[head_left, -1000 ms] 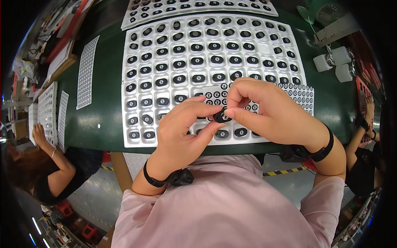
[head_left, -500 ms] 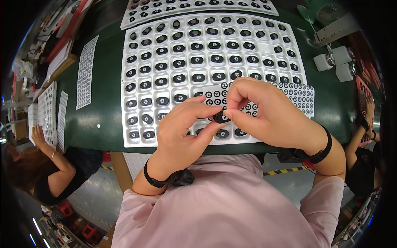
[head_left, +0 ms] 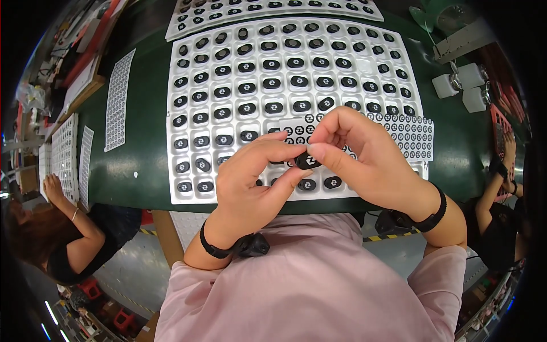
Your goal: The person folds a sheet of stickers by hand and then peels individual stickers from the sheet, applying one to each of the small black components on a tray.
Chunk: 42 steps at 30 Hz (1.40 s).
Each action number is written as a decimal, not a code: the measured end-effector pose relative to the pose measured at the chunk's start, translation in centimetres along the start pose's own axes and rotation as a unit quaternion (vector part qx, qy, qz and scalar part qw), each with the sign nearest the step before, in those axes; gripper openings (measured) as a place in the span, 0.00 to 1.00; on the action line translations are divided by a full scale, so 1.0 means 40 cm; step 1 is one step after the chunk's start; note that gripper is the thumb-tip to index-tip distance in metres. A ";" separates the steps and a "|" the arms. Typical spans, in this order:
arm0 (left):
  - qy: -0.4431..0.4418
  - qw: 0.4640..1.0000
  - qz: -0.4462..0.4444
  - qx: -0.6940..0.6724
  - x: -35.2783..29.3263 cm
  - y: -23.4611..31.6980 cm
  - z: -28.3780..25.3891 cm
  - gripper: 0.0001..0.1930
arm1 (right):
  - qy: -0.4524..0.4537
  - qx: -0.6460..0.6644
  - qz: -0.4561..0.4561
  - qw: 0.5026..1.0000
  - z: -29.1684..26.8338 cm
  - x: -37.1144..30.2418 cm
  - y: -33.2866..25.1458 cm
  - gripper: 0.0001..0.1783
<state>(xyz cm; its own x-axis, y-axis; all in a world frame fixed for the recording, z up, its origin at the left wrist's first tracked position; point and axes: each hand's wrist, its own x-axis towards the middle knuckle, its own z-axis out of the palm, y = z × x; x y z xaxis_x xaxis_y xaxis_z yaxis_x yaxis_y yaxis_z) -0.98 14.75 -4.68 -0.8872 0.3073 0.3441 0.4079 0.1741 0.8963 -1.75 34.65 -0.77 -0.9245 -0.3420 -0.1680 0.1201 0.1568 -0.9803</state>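
Between the thumb and forefinger of my left hand (head_left: 246, 178) a small black oval piece (head_left: 306, 161) with a white symbol on its face is gripped. My right hand (head_left: 370, 157) meets it from the other side, its thumb and forefinger drawn together at the piece's upper edge. Whether anything lies between those right fingertips is hidden. Below both hands is a white moulded tray (head_left: 178, 159) with rows of similar black pieces in its pockets. A sheet of round black-and-white stickers (head_left: 419, 137) lies across the tray, partly behind my right hand.
A second filled tray (head_left: 273, 11) adjoins at the far side. Narrow sticker sheets (head_left: 118, 100) lie left on the green table (head_left: 148, 171). White bottles (head_left: 456, 84) stand at right under a metal bracket. Co-workers sit at both sides, a person's hand (head_left: 53, 187) on a left tray.
My right wrist and forearm have shifted slightly left, and the right thumb now lies flatter against the piece's top edge. My left hand keeps its grip almost unmoved.
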 end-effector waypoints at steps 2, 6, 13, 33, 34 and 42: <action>-0.007 1.000 0.016 0.011 0.003 -0.002 0.000 0.15 | -0.013 0.020 0.021 1.000 0.000 0.000 0.005 0.06; -0.009 0.998 0.048 0.031 0.011 -0.008 0.005 0.14 | -0.048 0.068 0.068 0.994 -0.019 -0.002 0.008 0.08; -0.002 0.999 0.031 0.019 0.028 -0.010 0.026 0.13 | -0.047 -0.140 -0.065 0.987 -0.051 -0.012 -0.014 0.12; -0.109 0.956 0.042 0.270 0.069 -0.065 0.048 0.28 | 0.050 -0.576 -0.031 0.815 -0.393 0.214 0.118 0.10; -0.112 0.956 0.039 0.270 0.067 -0.066 0.048 0.28 | 0.042 -0.572 -0.013 0.819 -0.392 0.216 0.119 0.10; -0.119 0.954 0.037 0.274 0.068 -0.067 0.046 0.27 | 0.067 -0.523 0.016 0.850 -0.446 0.213 0.115 0.10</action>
<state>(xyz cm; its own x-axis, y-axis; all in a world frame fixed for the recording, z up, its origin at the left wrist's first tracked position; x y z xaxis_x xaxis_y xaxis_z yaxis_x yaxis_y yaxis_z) -4.08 16.86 -6.65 -0.8044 0.5298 0.2689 0.5764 0.5862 0.5693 -15.54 49.00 -4.84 -0.9679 -0.2249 -0.1119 -0.1763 0.9254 -0.3354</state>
